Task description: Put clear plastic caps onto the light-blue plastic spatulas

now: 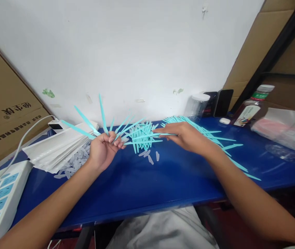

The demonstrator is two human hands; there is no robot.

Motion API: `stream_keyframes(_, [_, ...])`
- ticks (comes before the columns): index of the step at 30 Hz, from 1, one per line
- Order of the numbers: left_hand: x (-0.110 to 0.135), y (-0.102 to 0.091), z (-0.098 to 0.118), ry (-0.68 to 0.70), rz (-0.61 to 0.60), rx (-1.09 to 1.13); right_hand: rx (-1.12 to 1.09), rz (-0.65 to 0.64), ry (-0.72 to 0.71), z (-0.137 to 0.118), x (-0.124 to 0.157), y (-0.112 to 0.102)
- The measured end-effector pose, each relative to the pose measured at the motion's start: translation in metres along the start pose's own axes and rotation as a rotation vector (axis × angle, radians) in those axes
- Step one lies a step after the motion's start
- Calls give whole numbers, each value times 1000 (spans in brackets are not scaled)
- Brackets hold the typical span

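My left hand (pixel 103 150) is closed round several thin tapered turquoise plastic sticks (pixel 102 112), which fan out to the left, upward and to the right. My right hand (pixel 189 136), palm down, pinches another turquoise stick (pixel 167 134) between thumb and fingers, its tip pointing left. Between the hands, a heap of turquoise sticks (pixel 142 136) lies at the back of the table, partly behind the held ones. A few small translucent pieces (pixel 151 159) are scattered in front of it. More turquoise sticks (pixel 232 146) are spread beyond and right of my right hand.
White plastic sleeves (pixel 59 150) lie at left over translucent pieces (pixel 71 166). Nearer stands a white power strip (pixel 23 176). At right are a clear jar (pixel 196 107), a bottle (pixel 250 107), a white earphone case (pixel 224 121) and a pink-filled bag (pixel 274 126) on the blue table (pixel 163 186).
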State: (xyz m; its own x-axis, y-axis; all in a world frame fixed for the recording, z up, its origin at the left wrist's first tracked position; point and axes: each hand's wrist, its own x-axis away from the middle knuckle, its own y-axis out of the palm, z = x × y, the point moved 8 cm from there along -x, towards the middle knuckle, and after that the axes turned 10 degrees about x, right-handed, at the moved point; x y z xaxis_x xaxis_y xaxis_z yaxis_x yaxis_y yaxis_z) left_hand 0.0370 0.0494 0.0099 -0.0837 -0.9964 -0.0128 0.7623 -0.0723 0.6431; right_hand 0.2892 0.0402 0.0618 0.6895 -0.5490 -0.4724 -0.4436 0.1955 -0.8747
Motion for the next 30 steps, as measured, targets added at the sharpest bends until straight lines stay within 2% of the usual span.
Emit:
stream_keyframes(7, [2,3,-11,-59,-42,-52,122,-35,7,-8,-3,13])
stream_keyframes(21, [1,2,-9,-20,-54,-44,141,-7,-3,-8,-2,7])
stream_keyframes(30, [2,2,-10,-39,-46,-61,188,-8,-10,-12,-4,10])
